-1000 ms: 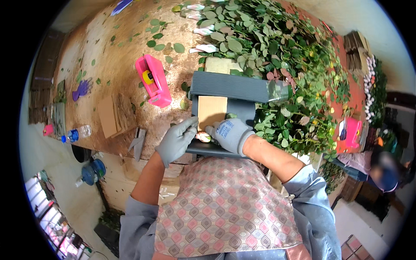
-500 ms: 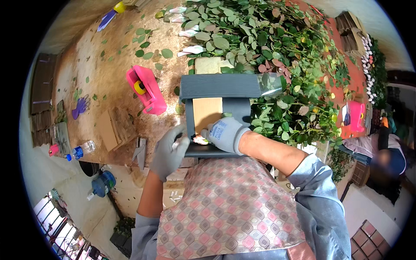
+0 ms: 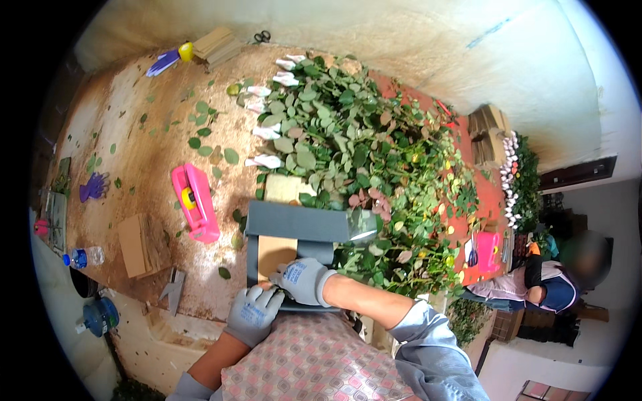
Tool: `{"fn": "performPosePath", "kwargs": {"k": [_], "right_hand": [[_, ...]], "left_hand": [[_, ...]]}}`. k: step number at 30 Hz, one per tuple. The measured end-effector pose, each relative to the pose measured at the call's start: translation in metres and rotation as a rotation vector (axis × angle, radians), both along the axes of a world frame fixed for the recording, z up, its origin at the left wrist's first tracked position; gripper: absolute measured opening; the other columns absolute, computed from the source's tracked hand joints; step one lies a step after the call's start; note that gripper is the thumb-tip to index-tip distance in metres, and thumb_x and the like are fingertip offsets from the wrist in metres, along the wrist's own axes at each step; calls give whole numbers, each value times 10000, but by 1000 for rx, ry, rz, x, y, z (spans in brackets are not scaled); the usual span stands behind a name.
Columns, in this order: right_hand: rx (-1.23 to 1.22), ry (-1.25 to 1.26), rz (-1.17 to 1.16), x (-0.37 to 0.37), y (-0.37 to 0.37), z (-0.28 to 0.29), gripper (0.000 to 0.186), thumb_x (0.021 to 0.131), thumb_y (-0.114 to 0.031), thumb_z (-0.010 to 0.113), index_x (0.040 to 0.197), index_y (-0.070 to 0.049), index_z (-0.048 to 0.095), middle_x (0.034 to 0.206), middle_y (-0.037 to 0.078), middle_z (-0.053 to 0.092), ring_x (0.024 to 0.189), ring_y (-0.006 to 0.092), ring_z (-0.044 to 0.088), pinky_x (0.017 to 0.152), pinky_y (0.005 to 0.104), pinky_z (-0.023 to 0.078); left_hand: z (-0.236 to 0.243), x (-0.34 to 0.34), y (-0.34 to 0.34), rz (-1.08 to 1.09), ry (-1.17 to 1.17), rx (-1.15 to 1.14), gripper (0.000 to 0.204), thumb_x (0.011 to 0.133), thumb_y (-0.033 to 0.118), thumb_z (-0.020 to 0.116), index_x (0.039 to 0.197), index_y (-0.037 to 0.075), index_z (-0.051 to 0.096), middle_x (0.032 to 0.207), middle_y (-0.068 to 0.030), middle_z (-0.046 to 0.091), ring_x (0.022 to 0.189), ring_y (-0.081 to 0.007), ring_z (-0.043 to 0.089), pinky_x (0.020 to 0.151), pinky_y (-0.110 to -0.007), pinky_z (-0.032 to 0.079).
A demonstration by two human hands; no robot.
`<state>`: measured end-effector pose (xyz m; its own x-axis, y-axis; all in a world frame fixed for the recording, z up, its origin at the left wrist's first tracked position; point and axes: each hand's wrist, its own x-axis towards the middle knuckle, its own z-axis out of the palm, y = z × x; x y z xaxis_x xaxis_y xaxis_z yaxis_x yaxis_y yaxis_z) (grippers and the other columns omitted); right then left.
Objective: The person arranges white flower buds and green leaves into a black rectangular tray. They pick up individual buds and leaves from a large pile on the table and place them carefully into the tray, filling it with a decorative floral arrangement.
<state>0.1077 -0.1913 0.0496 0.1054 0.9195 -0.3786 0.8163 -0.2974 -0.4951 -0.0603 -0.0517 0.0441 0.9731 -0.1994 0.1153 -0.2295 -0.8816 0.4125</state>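
Note:
Both my hands wear grey gloves and meet at the near edge of a dark grey stand (image 3: 321,250) with a ribbed top bar (image 3: 294,220). My right hand (image 3: 304,281) is closed around a small flower, apparently a rose bud, mostly hidden between the gloves. Against its fingers, my left hand (image 3: 254,313) is curled shut; what it pinches is hidden. A tan cardboard sheet (image 3: 277,250) lies in the stand just beyond my hands. Clear plastic film (image 3: 362,226) sticks out at the bar's right end.
Leafy rose stems (image 3: 361,140) with white-wrapped heads (image 3: 263,162) are heaped beyond the stand. Left are a pink tape dispenser (image 3: 200,207), cardboard pieces (image 3: 142,247), a water bottle (image 3: 83,256) and purple gloves (image 3: 93,187). A co-worker (image 3: 535,284) is at far right.
My left hand, apart with fingers spread before, has come in against the right hand and curled. The view has tilted up, showing more wall. The flower is now more covered.

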Motion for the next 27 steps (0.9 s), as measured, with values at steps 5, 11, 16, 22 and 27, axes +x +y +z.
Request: {"fn": "performPosePath", "kwargs": {"k": [5,11,16,22,27], "right_hand": [[288,-221,-317,110,37,67,248,894,-162,626,1130,-87,604,956,179,669,830,397,665,739,477,544],[233,-471,-872,313,36,-27,310,955,-194,572,1214,-26,593,1180,223,669,1104,410,635,949,475,514],[-336,-524,-862,333,36,-81,322,966,-191,550,1259,-99,647,1280,127,678,1216,311,624,993,453,486],[-272,-949,-573,325,23,-65,276,974,-210,538,1207,-132,662,1134,117,681,1059,316,637,891,485,468],[55,-1141,-639,343,-1,33,322,934,-198,581,1241,-104,599,1076,131,671,1028,311,641,857,467,470]], "left_hand": [[-3,-4,3,6,55,9,324,786,200,653,1086,92,709,1157,-87,686,1133,-244,610,810,-410,482],[-6,5,2,-33,83,-21,385,760,218,702,1130,116,669,1171,-58,663,1060,-254,606,847,-431,485],[-22,-8,7,-45,86,64,450,757,327,722,1153,116,684,1175,-47,685,971,-270,617,823,-454,472],[-27,-10,8,-47,112,19,460,743,319,728,1156,120,683,1172,-42,690,952,-265,618,810,-445,473],[-11,3,5,-33,39,4,336,767,206,694,1093,126,689,1107,-27,680,974,-237,620,802,-402,506]]}}
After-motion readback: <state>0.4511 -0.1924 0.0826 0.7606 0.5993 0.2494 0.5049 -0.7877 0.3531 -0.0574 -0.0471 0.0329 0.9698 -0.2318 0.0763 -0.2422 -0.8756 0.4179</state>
